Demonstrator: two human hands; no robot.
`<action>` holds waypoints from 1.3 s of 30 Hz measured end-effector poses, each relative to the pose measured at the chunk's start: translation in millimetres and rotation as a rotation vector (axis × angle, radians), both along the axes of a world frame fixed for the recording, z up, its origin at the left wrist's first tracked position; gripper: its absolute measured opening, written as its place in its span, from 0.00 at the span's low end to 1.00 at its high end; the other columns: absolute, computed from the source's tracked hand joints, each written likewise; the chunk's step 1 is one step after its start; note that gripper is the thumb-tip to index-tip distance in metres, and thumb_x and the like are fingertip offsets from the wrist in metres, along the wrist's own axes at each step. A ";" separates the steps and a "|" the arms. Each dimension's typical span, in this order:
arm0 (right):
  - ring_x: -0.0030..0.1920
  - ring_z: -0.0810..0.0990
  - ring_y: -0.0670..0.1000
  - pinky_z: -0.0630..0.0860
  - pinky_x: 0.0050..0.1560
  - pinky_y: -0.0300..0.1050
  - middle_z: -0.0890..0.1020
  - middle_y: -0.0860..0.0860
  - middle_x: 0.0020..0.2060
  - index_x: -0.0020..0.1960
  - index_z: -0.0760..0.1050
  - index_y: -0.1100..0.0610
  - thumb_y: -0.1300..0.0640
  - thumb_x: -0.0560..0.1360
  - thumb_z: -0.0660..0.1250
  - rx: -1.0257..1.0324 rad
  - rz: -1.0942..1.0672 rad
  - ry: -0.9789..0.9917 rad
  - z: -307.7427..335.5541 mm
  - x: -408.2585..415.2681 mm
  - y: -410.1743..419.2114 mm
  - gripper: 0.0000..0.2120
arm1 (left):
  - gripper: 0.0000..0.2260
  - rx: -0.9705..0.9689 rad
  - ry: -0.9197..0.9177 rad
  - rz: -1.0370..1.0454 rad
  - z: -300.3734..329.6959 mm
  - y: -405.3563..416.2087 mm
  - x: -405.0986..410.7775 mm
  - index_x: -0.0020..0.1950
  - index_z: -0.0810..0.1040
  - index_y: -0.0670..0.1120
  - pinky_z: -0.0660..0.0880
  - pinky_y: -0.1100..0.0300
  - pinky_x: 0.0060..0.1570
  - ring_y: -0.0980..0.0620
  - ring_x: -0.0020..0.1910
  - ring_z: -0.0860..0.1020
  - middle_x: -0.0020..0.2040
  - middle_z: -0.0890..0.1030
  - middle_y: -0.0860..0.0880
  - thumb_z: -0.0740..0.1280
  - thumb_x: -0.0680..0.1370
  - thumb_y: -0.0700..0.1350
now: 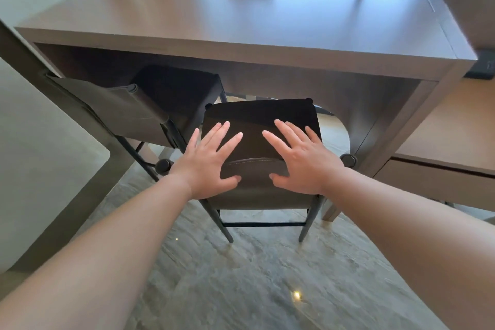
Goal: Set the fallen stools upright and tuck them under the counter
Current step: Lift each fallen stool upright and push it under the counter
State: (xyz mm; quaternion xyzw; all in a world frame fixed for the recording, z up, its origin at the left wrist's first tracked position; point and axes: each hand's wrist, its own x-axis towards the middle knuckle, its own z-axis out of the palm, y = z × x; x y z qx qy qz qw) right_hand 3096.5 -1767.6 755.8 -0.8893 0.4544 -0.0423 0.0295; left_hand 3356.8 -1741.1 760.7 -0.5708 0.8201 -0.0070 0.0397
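Wood counter (pixel 241 21) fills the top of the view, one stool (pixel 150 107) already tucked under at 10 o'clock, and the second stool (pixel 261 126) stands upright dead center with left hand (pixel 207 162) and right hand (pixel 302 161) spread flat on it, probably to shove it under.

counter (pixel 241 21): smooth matt wood | stool (pixel 257 115): dark leather-like seat, metal legs | floor (pixel 267 276): glossy stone
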 end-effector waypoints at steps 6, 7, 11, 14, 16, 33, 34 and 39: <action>0.79 0.46 0.56 0.48 0.76 0.63 0.47 0.53 0.80 0.78 0.42 0.43 0.32 0.72 0.59 0.011 -0.031 0.017 -3.5 4.4 -31.1 0.43 | 0.40 0.021 -0.023 -0.016 3.4 -31.7 2.5 0.79 0.37 0.58 0.43 0.38 0.76 0.49 0.80 0.37 0.81 0.39 0.49 0.51 0.74 0.71; 0.79 0.46 0.56 0.47 0.76 0.62 0.47 0.52 0.80 0.78 0.42 0.43 0.32 0.73 0.59 0.017 -0.043 0.014 -3.9 5.1 -36.4 0.42 | 0.40 0.032 -0.027 -0.018 4.3 -37.1 2.4 0.79 0.37 0.57 0.43 0.38 0.76 0.49 0.80 0.37 0.81 0.38 0.49 0.52 0.74 0.70; 0.79 0.47 0.56 0.46 0.76 0.58 0.48 0.52 0.80 0.78 0.42 0.43 0.31 0.72 0.58 0.038 -0.076 -0.022 -8.8 6.7 -45.8 0.43 | 0.40 0.065 -0.005 -0.032 4.2 -47.6 3.3 0.79 0.37 0.58 0.44 0.40 0.76 0.48 0.80 0.37 0.81 0.38 0.50 0.53 0.75 0.70; 0.79 0.47 0.55 0.45 0.75 0.56 0.48 0.51 0.80 0.79 0.42 0.43 0.30 0.71 0.55 0.031 -0.101 -0.024 -9.1 8.4 -48.7 0.42 | 0.40 0.058 -0.010 -0.046 4.4 -50.3 6.2 0.79 0.37 0.57 0.44 0.41 0.77 0.49 0.80 0.37 0.81 0.38 0.49 0.52 0.74 0.71; 0.79 0.47 0.54 0.45 0.75 0.55 0.47 0.51 0.80 0.78 0.40 0.43 0.29 0.71 0.54 0.038 -0.142 -0.033 -7.7 9.4 -51.7 0.43 | 0.40 0.059 0.002 -0.040 4.8 -53.3 6.6 0.79 0.36 0.57 0.44 0.41 0.77 0.49 0.80 0.37 0.81 0.37 0.49 0.51 0.74 0.71; 0.78 0.37 0.46 0.35 0.73 0.48 0.41 0.42 0.79 0.77 0.36 0.38 0.23 0.70 0.50 0.104 -0.259 -0.176 0.9 4.8 -50.4 0.42 | 0.35 -0.218 -0.052 -0.021 -6.3 -37.8 39.7 0.77 0.63 0.47 0.56 0.34 0.71 0.40 0.77 0.62 0.77 0.63 0.40 0.56 0.77 0.67; 0.78 0.37 0.46 0.35 0.73 0.49 0.40 0.42 0.79 0.77 0.37 0.38 0.23 0.70 0.50 0.102 -0.257 -0.177 0.6 4.1 -50.5 0.42 | 0.35 -0.228 -0.054 -0.023 -5.7 -39.4 37.4 0.77 0.62 0.46 0.56 0.34 0.71 0.40 0.77 0.62 0.78 0.63 0.40 0.55 0.77 0.67; 0.73 0.28 0.41 0.33 0.73 0.51 0.39 0.42 0.79 0.77 0.36 0.37 0.21 0.69 0.50 0.095 -0.255 -0.165 -1.7 -11.6 -51.9 0.45 | 0.37 -0.271 -0.065 -0.061 -1.4 -43.3 22.9 0.78 0.61 0.47 0.56 0.34 0.71 0.39 0.77 0.61 0.79 0.61 0.40 0.56 0.76 0.68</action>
